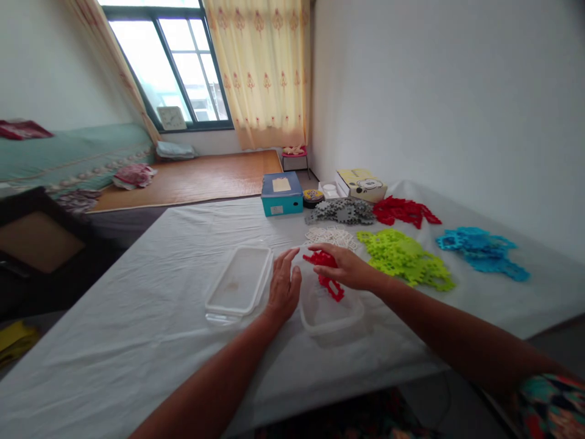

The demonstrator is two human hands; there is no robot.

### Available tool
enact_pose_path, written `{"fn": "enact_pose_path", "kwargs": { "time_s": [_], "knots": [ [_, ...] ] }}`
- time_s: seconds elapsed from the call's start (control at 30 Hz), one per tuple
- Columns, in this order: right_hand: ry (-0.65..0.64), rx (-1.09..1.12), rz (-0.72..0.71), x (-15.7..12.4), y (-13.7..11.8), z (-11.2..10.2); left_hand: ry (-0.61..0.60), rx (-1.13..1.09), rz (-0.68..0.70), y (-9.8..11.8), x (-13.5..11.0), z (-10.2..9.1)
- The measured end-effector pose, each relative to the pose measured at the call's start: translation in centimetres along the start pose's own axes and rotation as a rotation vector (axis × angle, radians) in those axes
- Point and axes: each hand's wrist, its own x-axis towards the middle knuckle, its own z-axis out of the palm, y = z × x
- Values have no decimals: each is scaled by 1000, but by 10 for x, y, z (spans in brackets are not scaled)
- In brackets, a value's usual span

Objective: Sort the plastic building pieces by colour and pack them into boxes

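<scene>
My right hand [343, 266] is over a clear plastic container [331, 326], its thumb and fingers around several red toothed plastic pieces [329, 285]. Part of the red bunch shows between thumb and index finger and hangs below the palm, inside the container's outline. Just left of the container, my left hand [284, 283] is open, fingers stretched forward and holding nothing. A clear lid [240, 280] with a pale rim lies flat on the table to the left of that hand. Behind the container is a pile of white pieces [331, 236], partly hidden by my right hand.
Right of the container lie piles of lime-green pieces [402, 259] and blue pieces [482, 250]. Farther back are grey pieces [345, 211], red pieces [402, 211], a blue box [282, 195], a round tin [313, 196] and a yellow box [362, 185]. A wall borders the table's right side.
</scene>
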Motion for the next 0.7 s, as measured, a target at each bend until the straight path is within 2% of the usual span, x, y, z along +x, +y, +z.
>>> {"fn": "enact_pose_path", "kwargs": {
  "time_s": [0.07, 0.13, 0.23, 0.33, 0.4, 0.5, 0.57, 0.6, 0.63, 0.7],
  "knots": [
    [-61, -177, -71, -4, -5, 6, -17, 12, 32, 1, -1, 0],
    [-89, -316, -152, -6, -10, -2, -39, 26, 54, 2, -1, -1],
    [-53, -467, -236, -1, 2, -39, -51, 43, 51, 2, -1, -3],
    [90, -633, -148, 12, 56, -106, -61, 47, 46, 1, 0, -4],
    [136, -782, 29, 22, 109, -156, -61, 44, 43, 0, 0, -4],
    [38, -948, 392, 34, 187, -214, -62, 44, 26, 0, 0, -4],
    [-103, -948, 503, 41, 224, -234, -72, 44, 17, 0, 1, -4],
    [-173, -927, 513, 45, 237, -238, -78, 43, 15, 0, 1, -5],
    [-232, -903, 502, 50, 248, -240, -81, 44, 15, -1, 1, -5],
    [-259, -870, 452, 60, 264, -240, -81, 48, 17, -1, 2, -5]
  ]
}}
